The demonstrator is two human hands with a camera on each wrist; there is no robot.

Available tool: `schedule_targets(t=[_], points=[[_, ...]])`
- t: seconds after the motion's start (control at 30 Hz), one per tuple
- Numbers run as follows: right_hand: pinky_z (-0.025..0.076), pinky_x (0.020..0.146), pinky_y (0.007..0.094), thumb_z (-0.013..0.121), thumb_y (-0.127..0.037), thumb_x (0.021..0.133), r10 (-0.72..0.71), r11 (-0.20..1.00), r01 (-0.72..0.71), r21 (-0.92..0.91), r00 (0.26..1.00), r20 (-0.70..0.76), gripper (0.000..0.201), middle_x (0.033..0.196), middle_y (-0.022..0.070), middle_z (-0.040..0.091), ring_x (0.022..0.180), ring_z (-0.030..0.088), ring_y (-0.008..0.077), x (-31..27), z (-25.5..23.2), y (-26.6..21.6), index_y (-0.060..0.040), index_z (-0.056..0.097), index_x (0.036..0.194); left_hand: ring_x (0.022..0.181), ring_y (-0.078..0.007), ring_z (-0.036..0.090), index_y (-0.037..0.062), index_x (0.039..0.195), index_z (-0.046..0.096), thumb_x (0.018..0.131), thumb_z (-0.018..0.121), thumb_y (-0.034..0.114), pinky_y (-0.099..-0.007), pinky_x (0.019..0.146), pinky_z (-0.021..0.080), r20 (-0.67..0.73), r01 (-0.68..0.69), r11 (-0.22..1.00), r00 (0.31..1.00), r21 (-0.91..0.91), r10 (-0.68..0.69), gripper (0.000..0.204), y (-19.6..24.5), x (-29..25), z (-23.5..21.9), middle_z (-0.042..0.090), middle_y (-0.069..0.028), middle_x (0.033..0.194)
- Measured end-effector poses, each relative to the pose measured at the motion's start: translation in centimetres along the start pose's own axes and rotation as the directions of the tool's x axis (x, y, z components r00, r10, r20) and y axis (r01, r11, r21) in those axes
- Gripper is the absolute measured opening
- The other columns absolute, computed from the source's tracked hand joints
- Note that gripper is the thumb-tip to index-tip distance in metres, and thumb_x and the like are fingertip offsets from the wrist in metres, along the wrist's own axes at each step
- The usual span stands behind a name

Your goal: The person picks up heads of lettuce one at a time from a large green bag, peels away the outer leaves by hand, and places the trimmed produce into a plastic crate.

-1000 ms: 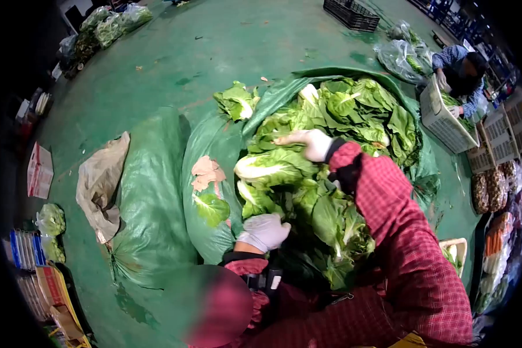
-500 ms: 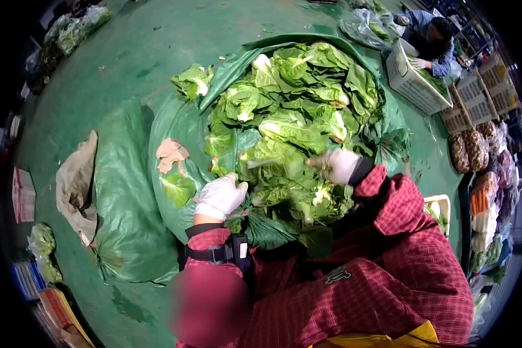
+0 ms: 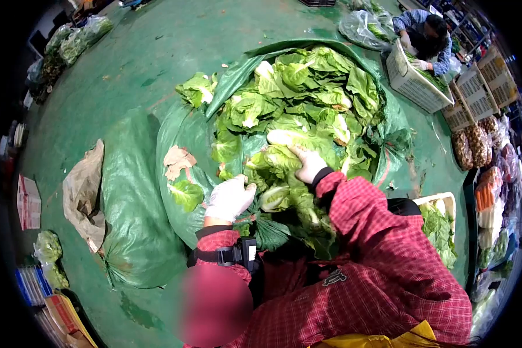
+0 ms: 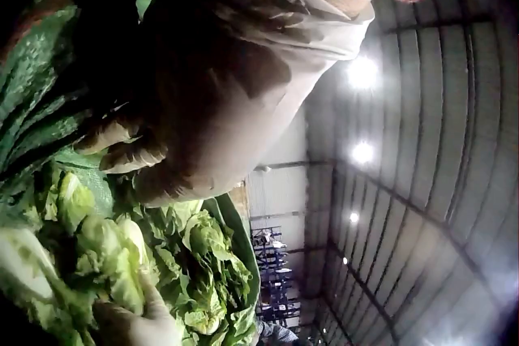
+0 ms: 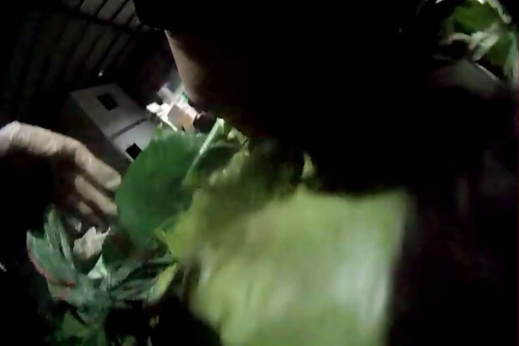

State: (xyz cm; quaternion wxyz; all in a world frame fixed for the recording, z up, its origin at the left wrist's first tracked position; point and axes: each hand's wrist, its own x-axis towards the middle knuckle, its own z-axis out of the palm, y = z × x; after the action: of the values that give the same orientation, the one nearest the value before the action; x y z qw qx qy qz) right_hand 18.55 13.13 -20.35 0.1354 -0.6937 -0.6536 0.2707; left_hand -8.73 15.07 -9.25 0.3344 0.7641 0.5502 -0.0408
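My right hand point(image 3: 308, 164), in a whitish glove, grips a leafy cabbage point(image 3: 278, 159) over the near part of the heap. The left wrist view shows its thumb and fingers point(image 4: 150, 318) around the pale leaves. In the right wrist view, a blurred green leaf point(image 5: 300, 265) fills the lower middle. My left hand point(image 3: 231, 198), also gloved, is over the near left edge of the green sack point(image 3: 200, 139); its fingers point(image 4: 134, 155) are loosely curled with nothing visible in them. More cabbages point(image 3: 307, 78) are piled on the opened sack, with a pale-stemmed one point(image 3: 290, 138) just beyond my right hand.
A full green sack point(image 3: 136, 203) lies to the left with a beige cloth sack point(image 3: 84, 194) beside it. A crate of greens point(image 3: 438, 229) stands at my right. Farther right, a person point(image 3: 426, 37) works at a white crate point(image 3: 414, 81). One loose cabbage point(image 3: 197, 90) is beyond the sack.
My right hand has come back from the farther cabbages to the nearer ones, then shifted left, and now grips one. My left hand stays by the sack's near edge. The head view has shifted.
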Motion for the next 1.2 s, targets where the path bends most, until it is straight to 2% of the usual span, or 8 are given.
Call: schedule_targets(t=[0.2,0.37,0.4,0.7,0.83,1.07,1.13,1.2], points=[[0.03,0.117,0.0407,0.075,-0.003,0.067,-0.268,0.96,0.278,0.035,0.946,-0.181,0.071,0.158,0.025,0.025,0.14,0.035,0.0411,-5.1,-8.3,-4.5,-0.0094,0.058,0.136,0.11,-0.0319,0.063,0.003,0.128,0.061,0.094,0.053,0.054,-0.0375,0.095,0.047,0.071,0.0,0.924,0.997,-0.384,0.03,0.061,2.2,0.4,-0.4,0.068,-0.0195,0.117],[0.029,0.114,0.0484,0.078,-0.01,0.062,-0.476,0.876,0.475,-0.082,0.823,-0.309,0.089,0.158,0.025,0.024,0.141,0.032,0.0439,-11.1,-7.4,-5.9,-0.0157,0.046,0.145,0.118,-0.021,0.057,0.0057,0.14,0.051,0.093,0.06,0.025,-0.0353,0.101,0.044,-0.031,-0.044,0.08,0.987,-0.996,0.156,0.051,3.1,2.7,6.9,0.059,-0.0085,0.132],[0.028,0.115,0.0492,0.079,-0.012,0.061,-0.503,0.857,0.512,-0.06,0.804,-0.316,0.092,0.158,0.0262,0.023,0.141,0.03,0.045,-11.2,-6.6,-5.1,-0.0169,0.044,0.147,0.119,-0.0206,0.056,0.0064,0.141,0.049,0.089,0.066,0.014,-0.0338,0.1,0.044,-0.037,-0.009,-0.306,0.996,-0.952,0.087,0.056,4.6,2.5,8.0,0.06,-0.0068,0.129],[0.035,0.115,0.04,0.069,-0.006,0.077,-0.329,0.748,0.467,0.472,0.878,-0.347,0.082,0.152,0.019,0.04,0.138,0.043,0.0325,-16.6,-16.0,-8.6,-0.0039,0.032,0.15,0.112,-0.0233,0.06,0.0023,0.14,0.043,0.067,0.089,0.013,-0.0357,0.097,0.049,-0.523,-0.535,0.363,0.841,-0.763,0.14,0.087,9.0,-5.7,5.2,0.06,-0.0107,0.124],[0.05,0.094,0.0411,0.059,-0.001,0.074,-0.552,0.795,0.602,0.077,0.769,-0.322,0.073,0.119,0.0203,0.06,0.109,0.06,0.0356,-16.6,-16.0,-10.8,-0.0061,0.041,0.145,0.114,-0.0301,0.057,0.0085,0.143,0.045,0.062,0.085,0.022,-0.054,0.114,0.025,-0.609,-0.545,0.799,0.732,-0.255,0.304,0.091,11.7,-9.4,4.1,0.061,-0.0113,0.121],[0.047,0.057,0.0412,0.062,0.002,0.064,-0.674,0.705,0.669,-0.234,0.531,-0.514,0.036,0.064,0.0054,0.06,0.062,0.059,0.0312,-16.8,-17.0,-8.3,-0.0124,0.073,0.095,0.115,-0.0264,0.059,0.0129,0.148,0.04,0.061,0.078,0.023,-0.0587,0.117,0.01,-0.527,-0.485,0.871,0.721,0.079,0.45,0.095,13.1,-12.7,2.3,0.064,-0.0097,0.117],[0.051,0.076,0.0439,0.063,-0.009,0.069,-0.462,0.851,0.525,-0.023,0.725,-0.511,0.025,0.077,0.0061,0.068,0.08,0.064,0.0296,-16.4,-18.6,-6.1,-0.0146,0.074,0.091,0.115,-0.0265,0.059,0.0132,0.151,0.033,0.061,0.079,0.023,-0.0592,0.117,0.009,-0.48,-0.506,0.86,0.738,0.07,0.473,0.102,13.4,-13.4,1.1,0.064,-0.0098,0.116],[0.047,0.092,0.047,0.062,-0.003,0.066,-0.266,0.903,0.163,-0.397,0.939,-0.22,0.043,0.103,0.0094,0.07,0.1,0.063,0.0307,-17.5,-21.8,-6.1,-0.0144,0.072,0.107,0.114,-0.0275,0.06,0.0118,0.156,0.019,0.062,0.079,0.023,-0.0604,0.117,0.01,-0.475,-0.506,0.859,0.74,0.074,0.476,0.112,13.3,-13.5,0.6,0.064,-0.0107,0.117]])
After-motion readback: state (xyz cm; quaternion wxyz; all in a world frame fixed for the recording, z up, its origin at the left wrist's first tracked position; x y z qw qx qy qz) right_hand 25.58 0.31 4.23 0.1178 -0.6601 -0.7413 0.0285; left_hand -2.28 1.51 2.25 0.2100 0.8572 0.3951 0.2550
